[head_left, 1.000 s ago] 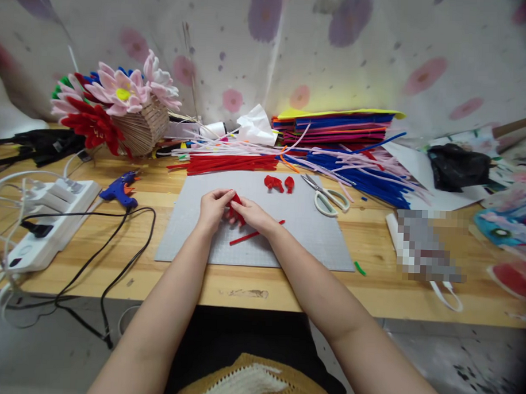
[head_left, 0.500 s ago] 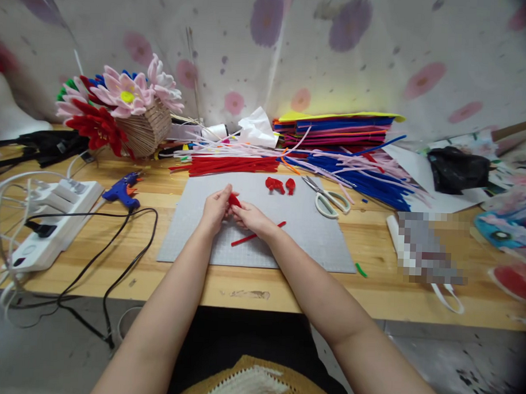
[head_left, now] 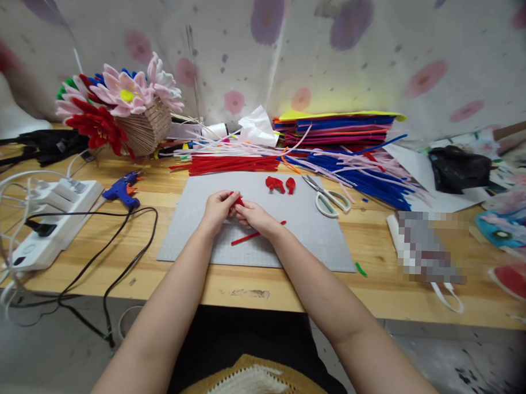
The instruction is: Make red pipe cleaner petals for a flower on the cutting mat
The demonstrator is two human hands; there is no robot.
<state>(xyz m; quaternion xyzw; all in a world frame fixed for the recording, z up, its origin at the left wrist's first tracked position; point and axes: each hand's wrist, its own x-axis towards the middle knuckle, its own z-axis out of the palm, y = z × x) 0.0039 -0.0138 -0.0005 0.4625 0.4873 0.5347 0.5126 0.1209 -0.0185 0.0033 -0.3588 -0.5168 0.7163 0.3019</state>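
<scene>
My left hand [head_left: 220,208] and my right hand [head_left: 254,216] meet above the grey cutting mat [head_left: 192,240]. Both are closed on a small red fuzzy piece [head_left: 238,201], mostly hidden by the fingers. Under my right wrist a straight red fuzzy stem [head_left: 245,238] lies slantwise on the mat. Farther back on the mat rest a red curled piece [head_left: 275,185] and a smaller red loop [head_left: 290,186]. To their right are scissors [head_left: 326,202] with pale handles, blades parted slightly.
Bundles of red stems [head_left: 233,165] and blue stems [head_left: 379,186] lie behind the mat. At left are a blue glue gun [head_left: 123,191], a white power strip [head_left: 57,224], cables and a basket of fuzzy flowers [head_left: 151,124]. A green scrap [head_left: 361,270] lies right of the mat.
The fingers of both hands have shifted slightly around the red piece, and my left fingertips sit a little lower and more to the right. The mat's other items have not moved.
</scene>
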